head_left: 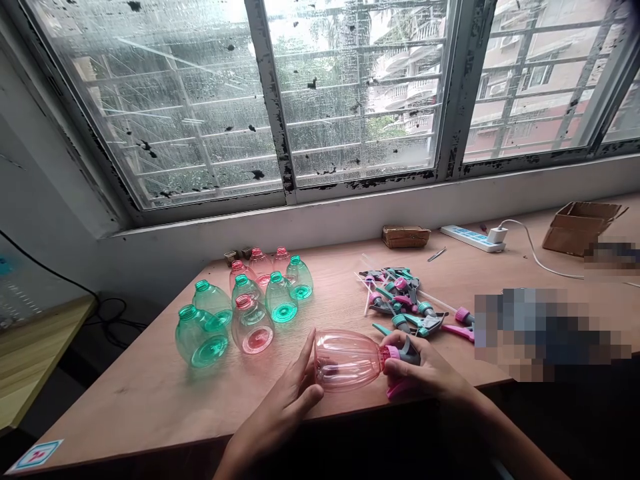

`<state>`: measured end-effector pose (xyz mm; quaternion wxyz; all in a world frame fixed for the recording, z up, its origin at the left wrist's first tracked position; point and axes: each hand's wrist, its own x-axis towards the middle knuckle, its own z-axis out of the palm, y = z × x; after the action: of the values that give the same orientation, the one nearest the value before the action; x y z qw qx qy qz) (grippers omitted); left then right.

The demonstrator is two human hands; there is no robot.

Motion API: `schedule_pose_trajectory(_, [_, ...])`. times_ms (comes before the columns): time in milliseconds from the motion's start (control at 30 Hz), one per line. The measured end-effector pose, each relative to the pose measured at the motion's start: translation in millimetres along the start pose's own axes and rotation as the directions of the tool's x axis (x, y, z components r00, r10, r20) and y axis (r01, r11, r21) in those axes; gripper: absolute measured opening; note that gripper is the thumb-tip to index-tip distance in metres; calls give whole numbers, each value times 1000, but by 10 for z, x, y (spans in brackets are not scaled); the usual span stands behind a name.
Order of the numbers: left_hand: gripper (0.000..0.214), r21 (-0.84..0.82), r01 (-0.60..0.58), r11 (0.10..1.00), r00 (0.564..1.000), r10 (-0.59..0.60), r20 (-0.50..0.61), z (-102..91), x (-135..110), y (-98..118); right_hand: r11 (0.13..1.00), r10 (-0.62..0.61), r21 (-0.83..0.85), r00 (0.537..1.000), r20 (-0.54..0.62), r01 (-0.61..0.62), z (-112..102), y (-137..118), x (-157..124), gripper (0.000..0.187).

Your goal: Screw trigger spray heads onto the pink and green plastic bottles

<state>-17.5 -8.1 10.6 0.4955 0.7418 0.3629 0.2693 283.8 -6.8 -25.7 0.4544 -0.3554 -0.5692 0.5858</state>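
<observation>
A clear pink spray bottle (347, 360) lies sideways in the air over the table's front edge, its base to the left. My left hand (295, 390) grips it at the base, with fingers and thumb at its end. At the neck, my right hand (425, 367) is closed around the spray head (410, 350), which has a pink collar, a grey body and a pink trigger. The collar sits against the bottle's neck; how tightly it is screwed on I cannot tell. My right fingers hide part of the head.
Several green bottles (203, 340) and pink bottles (253, 327) without heads stand at the left. Behind my right hand lies a heap of spray heads (400, 293) with tubes. Farther back are a brown box (406, 237), a power strip (473, 238) and an open carton (575, 227).
</observation>
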Motion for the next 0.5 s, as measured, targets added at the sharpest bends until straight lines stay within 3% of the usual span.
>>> schedule_pose_trajectory(500, [78, 12, 16, 1000, 1000, -16, -11, -9, 5, -12, 1000, -27, -8, 999, -24, 26, -17, 50, 17, 36])
